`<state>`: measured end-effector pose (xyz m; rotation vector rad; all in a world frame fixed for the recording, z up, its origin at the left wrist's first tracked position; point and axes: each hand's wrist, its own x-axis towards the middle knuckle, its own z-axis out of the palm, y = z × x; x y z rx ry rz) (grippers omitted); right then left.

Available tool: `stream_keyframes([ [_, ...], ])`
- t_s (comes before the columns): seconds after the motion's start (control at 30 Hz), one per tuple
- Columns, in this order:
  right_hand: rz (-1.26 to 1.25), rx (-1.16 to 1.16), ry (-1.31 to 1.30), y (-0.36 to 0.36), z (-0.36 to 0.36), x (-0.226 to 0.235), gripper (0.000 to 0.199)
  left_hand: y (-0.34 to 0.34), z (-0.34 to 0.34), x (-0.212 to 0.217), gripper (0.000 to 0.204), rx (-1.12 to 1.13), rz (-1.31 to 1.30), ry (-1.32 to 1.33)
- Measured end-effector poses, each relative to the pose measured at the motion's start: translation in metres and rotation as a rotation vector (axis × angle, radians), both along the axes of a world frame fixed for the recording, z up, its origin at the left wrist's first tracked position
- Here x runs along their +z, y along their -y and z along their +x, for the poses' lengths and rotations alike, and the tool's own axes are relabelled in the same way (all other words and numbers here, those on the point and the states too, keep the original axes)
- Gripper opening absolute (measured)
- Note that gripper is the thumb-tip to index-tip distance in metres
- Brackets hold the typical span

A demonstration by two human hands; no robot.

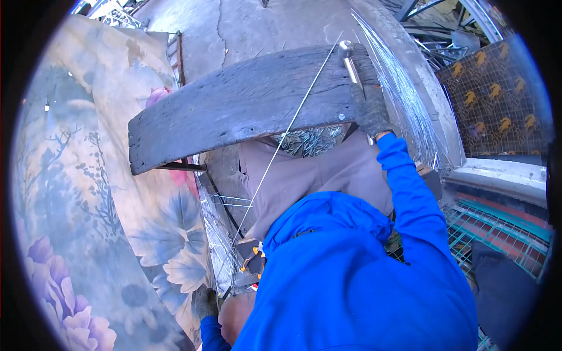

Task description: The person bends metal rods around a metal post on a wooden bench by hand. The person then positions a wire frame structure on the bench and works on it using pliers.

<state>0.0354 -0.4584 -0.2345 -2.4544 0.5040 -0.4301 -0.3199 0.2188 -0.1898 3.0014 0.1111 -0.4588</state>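
Note:
My right hand, in a dark glove, is closed round the metal shaft of a hammer. The hammer's rounded, shiny head rests over the right end of a dark wooden bench. A long thin metal rod slants across the bench top, its far tip near the hammer head. The rod's near end runs down to my gloved left hand, low at the left, which appears closed on it; its fingers are partly hidden.
A bundle of thin metal rods lies on the concrete floor right of the bench. Short metal pieces are heaped below its near edge. A flowered cloth hangs at left. Green wire mesh lies at right.

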Motion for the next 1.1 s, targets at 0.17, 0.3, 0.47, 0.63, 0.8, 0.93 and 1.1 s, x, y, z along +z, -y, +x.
stream_keyframes([
  [0.17,0.066,0.033,-0.065,-0.031,-0.013,0.021,0.055,0.009,0.000,0.007,0.013,0.127,0.042,-0.128],
  [0.3,0.042,0.145,-0.096,-0.040,-0.013,0.034,0.052,0.011,0.002,0.008,0.014,0.243,-0.058,-0.119],
  [0.47,0.063,0.217,-0.164,-0.038,-0.005,0.032,0.053,0.012,0.006,0.008,0.015,-0.006,0.037,0.007],
  [0.63,-0.007,0.238,-0.125,-0.035,0.000,0.019,0.054,0.008,0.000,0.000,0.016,0.262,-0.017,-0.208],
  [0.8,0.259,0.054,-0.069,-0.021,-0.002,0.002,0.052,0.021,0.026,-0.004,0.019,0.242,-0.027,-0.309],
  [0.93,-0.326,0.275,0.010,-0.002,-0.021,-0.022,0.043,0.090,0.106,0.013,0.026,0.147,-0.400,-0.524],
  [1.1,-0.041,0.273,-0.146,0.008,-0.020,-0.042,0.047,0.243,0.253,0.036,0.034,-0.163,-0.780,-0.382],
])
